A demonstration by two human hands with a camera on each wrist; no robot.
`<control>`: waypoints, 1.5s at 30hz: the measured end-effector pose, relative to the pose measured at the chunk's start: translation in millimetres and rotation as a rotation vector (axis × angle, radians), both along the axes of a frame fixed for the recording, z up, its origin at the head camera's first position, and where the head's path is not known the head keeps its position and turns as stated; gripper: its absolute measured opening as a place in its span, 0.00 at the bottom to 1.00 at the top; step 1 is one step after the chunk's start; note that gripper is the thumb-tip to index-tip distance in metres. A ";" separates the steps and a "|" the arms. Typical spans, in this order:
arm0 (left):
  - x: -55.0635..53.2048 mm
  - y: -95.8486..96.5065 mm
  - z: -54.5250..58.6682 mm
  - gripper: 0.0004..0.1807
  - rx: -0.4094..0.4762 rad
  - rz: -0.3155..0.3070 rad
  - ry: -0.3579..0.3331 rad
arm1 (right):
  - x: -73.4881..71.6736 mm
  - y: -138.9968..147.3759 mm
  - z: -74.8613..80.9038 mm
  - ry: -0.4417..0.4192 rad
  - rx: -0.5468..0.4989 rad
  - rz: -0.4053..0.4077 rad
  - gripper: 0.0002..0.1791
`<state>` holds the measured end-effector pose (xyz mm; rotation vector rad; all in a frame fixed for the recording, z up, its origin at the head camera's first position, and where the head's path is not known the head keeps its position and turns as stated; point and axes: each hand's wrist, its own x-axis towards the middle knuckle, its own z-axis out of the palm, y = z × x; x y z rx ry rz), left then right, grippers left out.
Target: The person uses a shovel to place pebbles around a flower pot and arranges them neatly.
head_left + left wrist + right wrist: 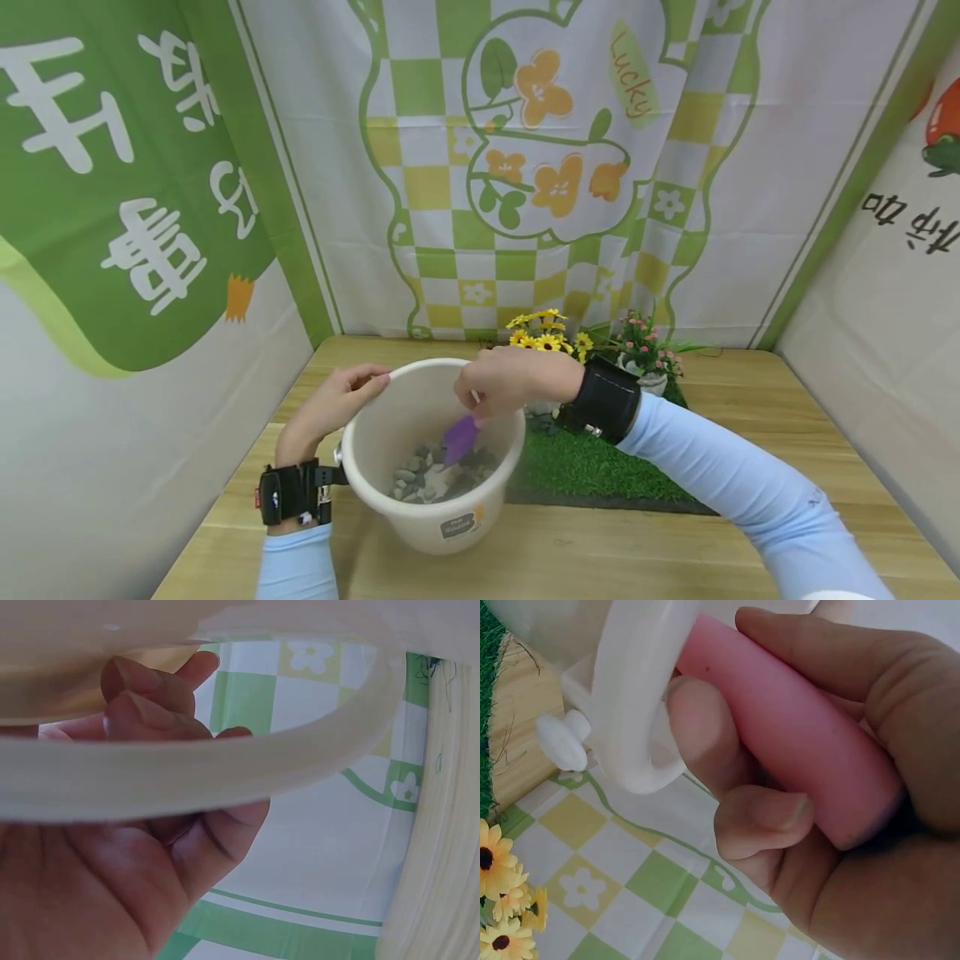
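A cream plastic bucket (442,533) stands on the table, with grey stones (408,479) and some paler material at its bottom. My left hand (341,404) holds the bucket at its left rim; in the left wrist view its curled fingers (154,716) show behind a white band (187,776). Over the bucket's right side, my right hand (517,379) grips a toy shovel by its pink handle (787,724). The shovel's purple blade (460,439) points down inside the bucket, above the stones. Whether the tip touches them I cannot tell.
Behind my right wrist are yellow flowers (547,333) and a white pot of pink flowers (648,362). A green turf mat (600,471) lies right of the bucket on the wooden table (600,550). Printed cloth (427,192) hangs at the back and sides.
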<state>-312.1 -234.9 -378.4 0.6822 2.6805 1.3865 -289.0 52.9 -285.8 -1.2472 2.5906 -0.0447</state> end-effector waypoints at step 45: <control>-0.6 -1.0 -0.5 0.20 -0.006 0.005 -0.005 | 5.5 -26.1 -23.7 -0.119 0.163 0.071 0.09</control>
